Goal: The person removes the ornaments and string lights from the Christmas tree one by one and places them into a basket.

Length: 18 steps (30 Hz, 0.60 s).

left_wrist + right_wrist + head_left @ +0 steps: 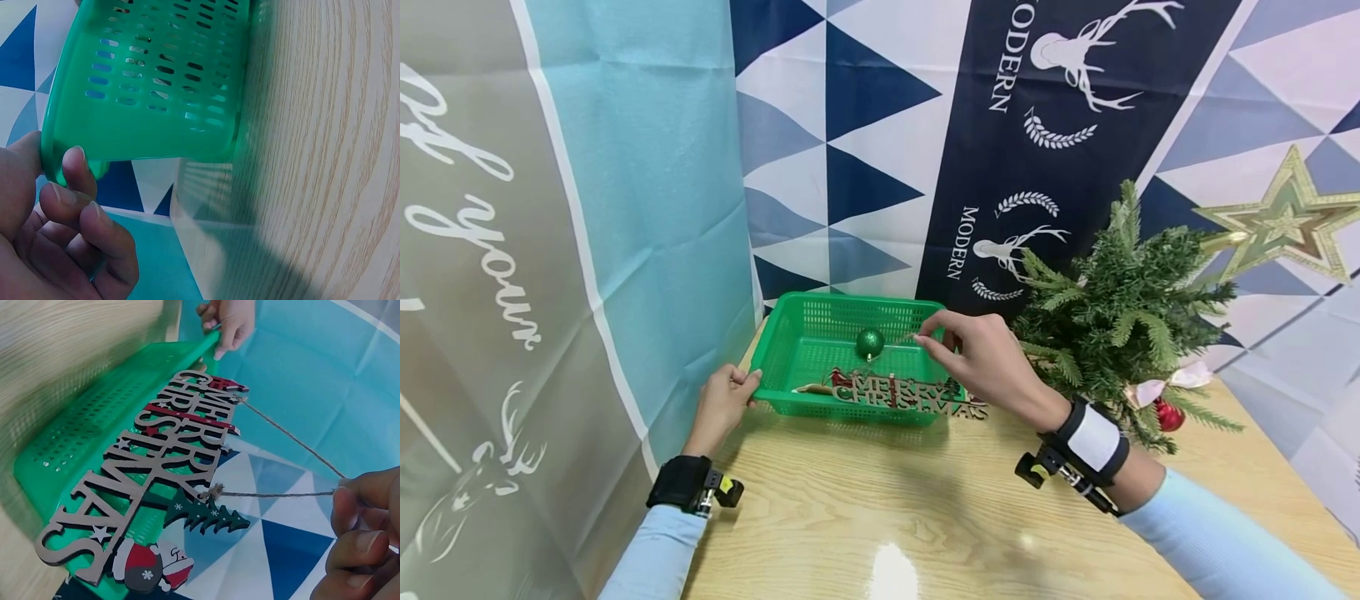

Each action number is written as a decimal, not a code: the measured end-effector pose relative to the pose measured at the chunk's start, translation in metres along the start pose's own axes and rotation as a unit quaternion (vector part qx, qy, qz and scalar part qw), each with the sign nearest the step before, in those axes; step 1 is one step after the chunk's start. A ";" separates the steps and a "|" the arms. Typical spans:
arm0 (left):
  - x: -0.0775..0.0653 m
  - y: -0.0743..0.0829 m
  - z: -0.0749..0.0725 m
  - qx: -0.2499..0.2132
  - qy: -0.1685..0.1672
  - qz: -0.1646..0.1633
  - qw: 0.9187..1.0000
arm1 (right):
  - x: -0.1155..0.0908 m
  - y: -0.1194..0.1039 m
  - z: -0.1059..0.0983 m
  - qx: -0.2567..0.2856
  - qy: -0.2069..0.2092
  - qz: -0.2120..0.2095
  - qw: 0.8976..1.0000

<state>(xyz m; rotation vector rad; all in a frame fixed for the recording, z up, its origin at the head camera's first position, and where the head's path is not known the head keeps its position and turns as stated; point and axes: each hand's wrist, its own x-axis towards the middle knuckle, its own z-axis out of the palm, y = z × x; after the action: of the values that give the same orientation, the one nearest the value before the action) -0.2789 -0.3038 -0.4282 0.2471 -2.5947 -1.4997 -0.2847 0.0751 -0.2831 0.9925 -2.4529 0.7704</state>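
Sign (892, 392) with cut-out MERRY CHRISTMAS letters lies at the near side of the green basket (801, 407), its long axis running left to right, almost along the near rim, with the right end a little nearer to you; that right end reaches past the basket's near right corner, and whether its lower edge touches the rim you cannot tell.

Your right hand (988, 358) is the nearer one; its fingertips pinch the thin cord (278, 495) on the far side of the sign, so from that pinch the sign lies toward the near side and lower; both strands look drawn straight, one running to the sign's left part, the other to a knot nearer its right end, beside the green tree cut-out (206, 512).

Your left hand (722, 404) grips the basket at its near left corner, apart from the sign's left end; it has the basket, not the sign, so the cord in your right hand appears to be what governs the sign's tilt.

Farther out, a green ball (870, 342) shows within the basket beyond the sign; the small artificial tree (1120, 317) stands to the right on the table (850, 508), a gold star (1285, 221) at its top.
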 end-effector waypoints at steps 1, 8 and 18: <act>0.000 -0.001 0.000 0.000 -0.001 -0.001 1.000 | 0.000 0.000 0.001 0.001 0.000 0.000 1.000; -0.001 -0.001 0.001 -0.003 0.001 -0.003 1.000 | 0.004 0.000 0.006 0.002 -0.003 0.006 1.000; 0.001 -0.003 0.004 0.001 0.009 -0.002 1.000 | 0.011 0.000 0.014 0.006 0.001 0.001 1.000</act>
<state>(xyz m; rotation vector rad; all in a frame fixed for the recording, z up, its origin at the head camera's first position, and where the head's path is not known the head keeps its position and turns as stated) -0.2803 -0.3023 -0.4330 0.2645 -2.5839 -1.4885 -0.2938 0.0604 -0.2882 0.9926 -2.4512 0.7887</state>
